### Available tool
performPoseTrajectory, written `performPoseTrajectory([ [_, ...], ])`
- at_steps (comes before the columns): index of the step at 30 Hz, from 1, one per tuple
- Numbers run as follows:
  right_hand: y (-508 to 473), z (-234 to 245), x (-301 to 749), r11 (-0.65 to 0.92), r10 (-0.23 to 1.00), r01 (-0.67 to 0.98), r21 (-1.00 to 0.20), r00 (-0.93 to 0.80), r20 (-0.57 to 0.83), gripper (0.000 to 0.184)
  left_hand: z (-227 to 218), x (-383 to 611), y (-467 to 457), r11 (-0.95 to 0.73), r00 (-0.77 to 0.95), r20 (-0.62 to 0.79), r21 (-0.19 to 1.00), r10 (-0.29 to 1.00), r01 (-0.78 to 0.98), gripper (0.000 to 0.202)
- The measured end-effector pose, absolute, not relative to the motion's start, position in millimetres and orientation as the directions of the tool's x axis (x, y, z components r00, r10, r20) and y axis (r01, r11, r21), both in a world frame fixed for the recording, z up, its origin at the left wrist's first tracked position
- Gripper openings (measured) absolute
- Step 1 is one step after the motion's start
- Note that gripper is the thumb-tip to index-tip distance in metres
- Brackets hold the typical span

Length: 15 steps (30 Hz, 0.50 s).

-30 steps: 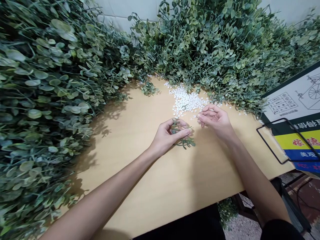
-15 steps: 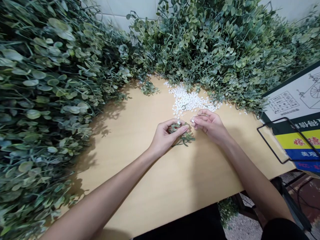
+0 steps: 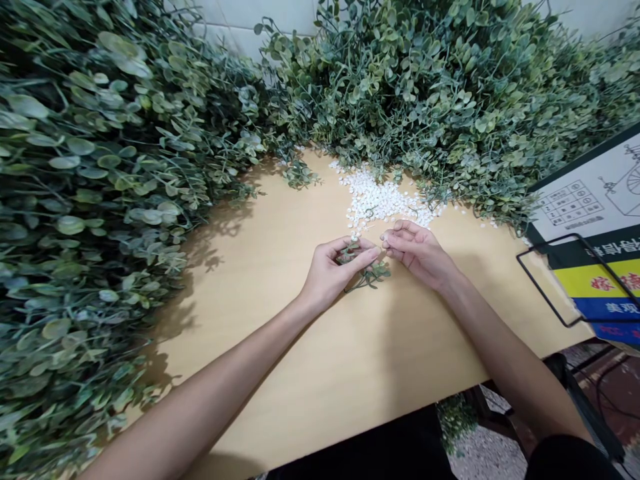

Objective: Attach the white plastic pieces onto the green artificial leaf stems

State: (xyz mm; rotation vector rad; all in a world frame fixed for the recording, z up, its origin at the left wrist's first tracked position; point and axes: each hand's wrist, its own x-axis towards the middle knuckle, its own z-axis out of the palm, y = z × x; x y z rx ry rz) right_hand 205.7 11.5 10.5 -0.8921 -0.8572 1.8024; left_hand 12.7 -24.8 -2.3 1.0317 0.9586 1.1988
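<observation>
My left hand (image 3: 333, 270) is closed round a small green leafy sprig (image 3: 367, 275) just above the wooden table (image 3: 310, 360). Leaves of the sprig stick out below my thumb. My right hand (image 3: 417, 250) sits close beside it, its fingertips pinched together and touching the tip of the sprig; what they pinch is too small to name. Just behind both hands lies a heap of small white pieces (image 3: 377, 200).
Thick piles of artificial green foliage (image 3: 90, 173) line the left side and the back (image 3: 425, 93) of the table. At the right edge stands a printed sign (image 3: 595, 220) with a black wire frame (image 3: 560, 280). The near table edge drops to the floor.
My right hand has moved left from the white heap until its pinched fingertips meet the sprig in my left hand. My left hand has risen slightly.
</observation>
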Motion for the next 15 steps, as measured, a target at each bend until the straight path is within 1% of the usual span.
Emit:
performPoseTrajectory([
  [3, 11.9, 9.2, 205.8, -0.333, 0.927, -0.405, -0.851, -0.304, -0.219, 0.038, -3.4, 12.2, -23.8, 0.050, 0.116, -0.022, 0.967, 0.993, -0.251, 0.031],
  [6, 11.9, 9.2, 206.1, -0.347, 0.923, -0.397, -0.850, -0.308, -0.232, 0.039, -6.5, 12.2, -21.9, 0.024, 0.078, -0.002, 0.957, 0.997, -0.289, 0.034],
  [8, 11.8, 9.7, 206.5, -0.353, 0.922, -0.400, -0.846, -0.305, -0.240, 0.040, -8.7, 12.5, -20.8, 0.052, 0.074, -0.029, 0.939, 0.997, -0.339, 0.036],
  [11, 11.4, 10.6, 206.4, -0.354, 0.921, -0.409, -0.841, -0.307, -0.239, 0.039, -10.3, 12.9, -20.5, 0.103, 0.092, -0.073, 0.918, 0.993, -0.383, 0.034],
  [15, 11.4, 11.4, 205.4, -0.346, 0.923, -0.401, -0.848, -0.306, -0.232, 0.038, -7.7, 12.4, -21.9, 0.057, 0.087, -0.030, 0.944, 0.996, -0.325, 0.029],
])
